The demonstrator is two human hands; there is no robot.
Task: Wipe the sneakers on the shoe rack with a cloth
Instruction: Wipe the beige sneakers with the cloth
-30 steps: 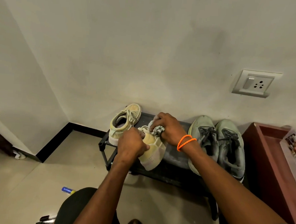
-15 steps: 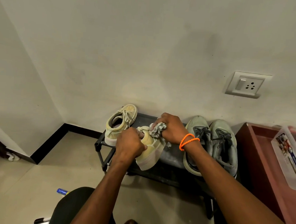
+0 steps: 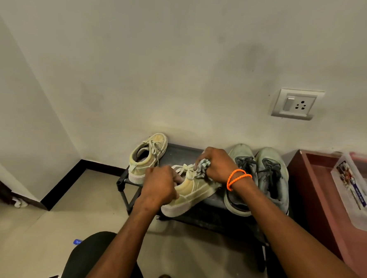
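Both hands on yellow sneaker [image 3: 193,194]; right hand [image 3: 217,164] bunches cloth [image 3: 203,164].

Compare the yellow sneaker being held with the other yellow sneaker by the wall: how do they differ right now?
The held yellow sneaker is tilted and gripped by the left hand, while the right hand presses a cloth near its laces; the other yellow sneaker stands upright and untouched. The held one sits at the shoe rack's front edge; the other sits at the left end, toe toward the wall. Both are pale yellow with light laces and pale soles.
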